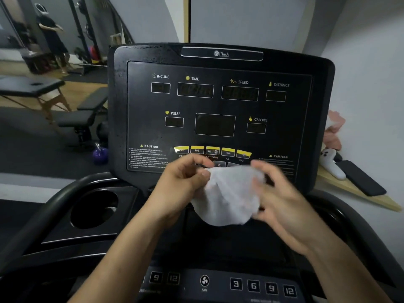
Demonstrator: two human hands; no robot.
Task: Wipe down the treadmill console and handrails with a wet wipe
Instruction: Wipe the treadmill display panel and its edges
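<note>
shelf: wooden shelf (376,201) | on it: black phone (360,179) lying flat, white object (333,166) beside it | floor (43,149): purple kettlebell (99,154)

We read "TheA" on the top bar (222,54) of the console (140,119). Above its dark windows stand INCLINE, TIME, SPEED, DISTANCE, PULSE and CALORIE. CAUTION heads two blocks of small print that we cannot read. Under the yellow buttons (212,150) we make out part of PLAY/PAUSE, then VOL- and VOL+. The lower panel (218,277) shows 9, 12, FAN, then 3, 6, 9, 12.
</note>
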